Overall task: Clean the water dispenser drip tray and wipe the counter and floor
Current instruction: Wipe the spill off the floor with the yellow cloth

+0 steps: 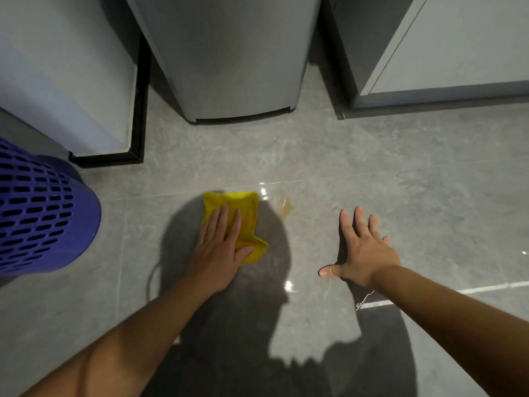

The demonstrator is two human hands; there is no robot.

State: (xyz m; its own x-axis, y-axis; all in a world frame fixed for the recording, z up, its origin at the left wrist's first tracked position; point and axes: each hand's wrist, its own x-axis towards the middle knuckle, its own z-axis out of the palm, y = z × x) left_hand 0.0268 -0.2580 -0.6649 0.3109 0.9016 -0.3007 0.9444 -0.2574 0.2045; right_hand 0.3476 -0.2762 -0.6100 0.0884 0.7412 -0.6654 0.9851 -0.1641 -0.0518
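Observation:
A yellow cloth (243, 213) lies crumpled on the grey tiled floor (400, 173). My left hand (220, 247) presses flat on its near half, thumb curled against the cloth's right edge. Just right of the cloth sits a small yellowish puddle (284, 206), with wet glints beside it. My right hand (363, 250) rests flat on the bare floor to the right, fingers spread, holding nothing. The grey base of the water dispenser (237, 67) stands straight ahead, beyond the cloth.
A blue perforated plastic basket (43, 213) stands at the left, close to my left arm. A white cabinet with a black plinth (86, 90) is at the back left, another white unit (446, 47) at the back right. My shadow covers the near floor.

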